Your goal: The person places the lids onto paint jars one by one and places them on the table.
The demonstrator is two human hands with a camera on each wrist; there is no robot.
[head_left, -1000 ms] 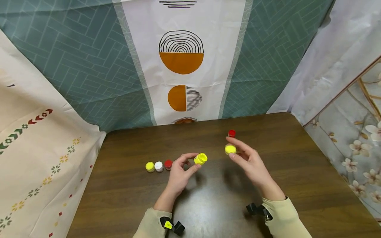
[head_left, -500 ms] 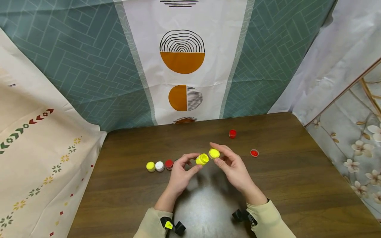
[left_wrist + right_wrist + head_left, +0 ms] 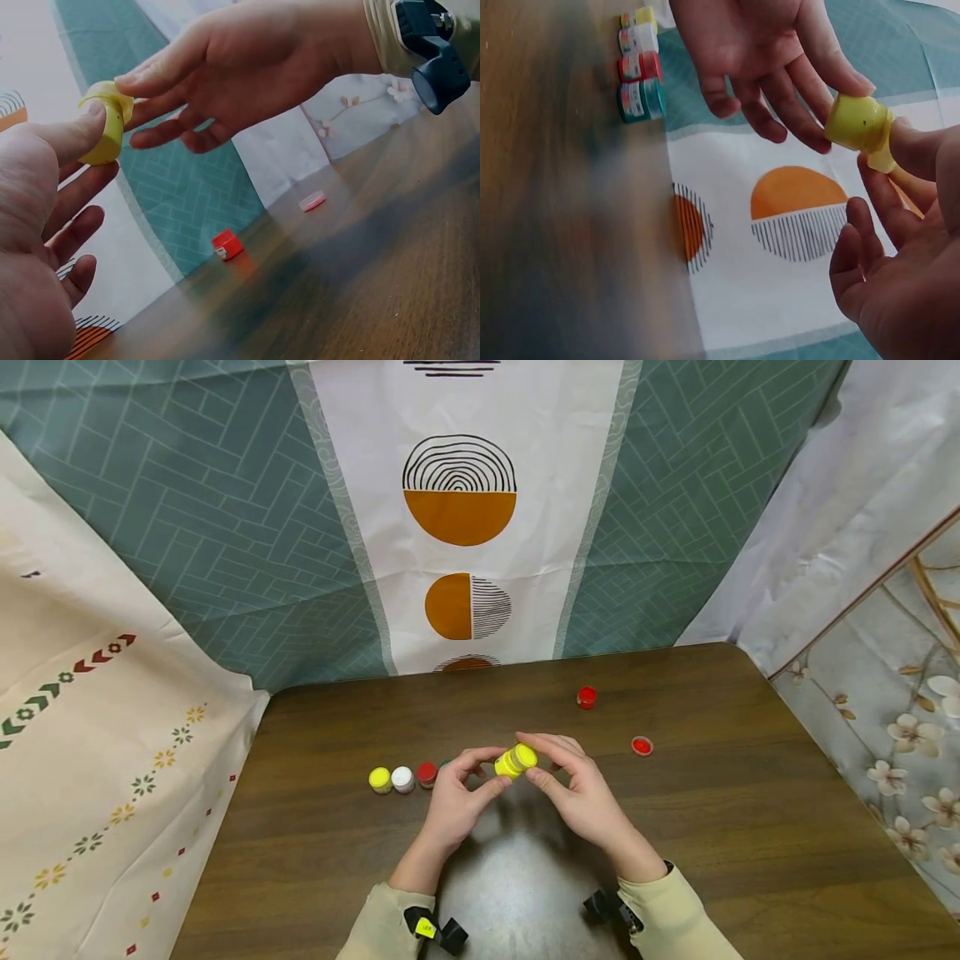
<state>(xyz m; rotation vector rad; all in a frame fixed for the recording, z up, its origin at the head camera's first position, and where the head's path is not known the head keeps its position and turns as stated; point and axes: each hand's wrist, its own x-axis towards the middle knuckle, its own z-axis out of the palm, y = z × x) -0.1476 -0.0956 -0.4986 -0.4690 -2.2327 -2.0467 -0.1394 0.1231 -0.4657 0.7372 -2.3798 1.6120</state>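
My left hand [image 3: 453, 802] pinches a small yellow paint jar [image 3: 853, 122] between thumb and fingers, above the table. My right hand [image 3: 585, 793] holds the yellow lid [image 3: 526, 756] by its edge, right at the jar's mouth. In the right wrist view the lid sits askew against the jar's neck. The jar leans toward the right hand. Over to the right, a red paint jar [image 3: 587, 697] stands without its lid, and a red lid [image 3: 642, 746] lies on the table nearer to me.
Left of my hands stands a row of lidded jars: yellow [image 3: 380, 780], white [image 3: 402, 779], red [image 3: 427, 774] and green [image 3: 640, 100], the last mostly behind my left hand in the head view. Patterned cloths [image 3: 480, 527] hang behind the brown table [image 3: 315, 860].
My right hand has moved left with the yellow lid, from near the red jar to the mouth of the yellow jar. My left hand has stayed nearly still.
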